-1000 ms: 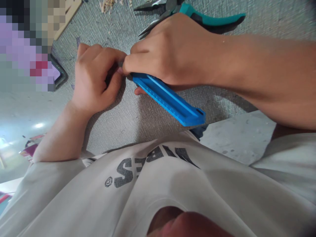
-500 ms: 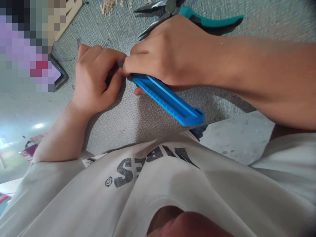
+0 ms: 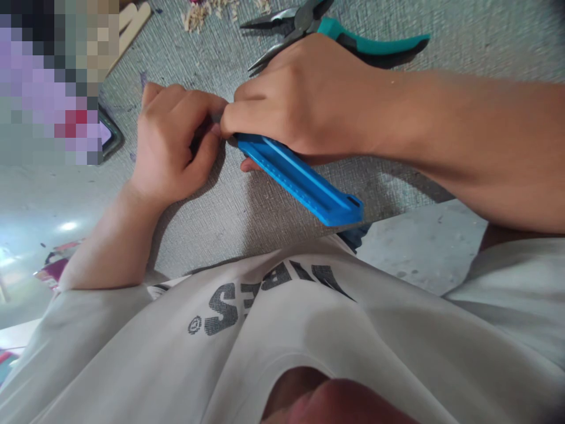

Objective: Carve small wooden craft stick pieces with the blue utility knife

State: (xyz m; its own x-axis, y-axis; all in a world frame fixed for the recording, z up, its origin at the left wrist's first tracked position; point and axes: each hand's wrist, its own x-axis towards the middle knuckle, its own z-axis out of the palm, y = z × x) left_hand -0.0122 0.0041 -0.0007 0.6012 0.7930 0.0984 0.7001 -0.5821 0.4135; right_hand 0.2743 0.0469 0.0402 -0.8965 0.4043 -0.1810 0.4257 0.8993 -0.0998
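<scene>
A blue utility knife (image 3: 300,179) is gripped in my right hand (image 3: 291,103), its back end slanting down toward my shirt. The knife's front end is hidden under my fingers. My left hand (image 3: 174,138) is curled closed, thumb and forefinger pinched together right against my right fingertips. What the left fingers hold is too covered to make out. Just beyond my right hand lie long-nose pliers (image 3: 304,20) with teal and black handles, their jaws spread apart.
Wood shavings (image 3: 200,16) lie at the far side of the grey textured table (image 3: 212,218). Flat wooden sticks (image 3: 132,26) are at the upper left, near a dark-edged phone-like device (image 3: 110,132), partly blurred out. The table's near edge runs close to my body.
Both hands and the knife hold almost the same pose. The pliers, sticks and shavings appear slightly shifted, with the view moving a little.
</scene>
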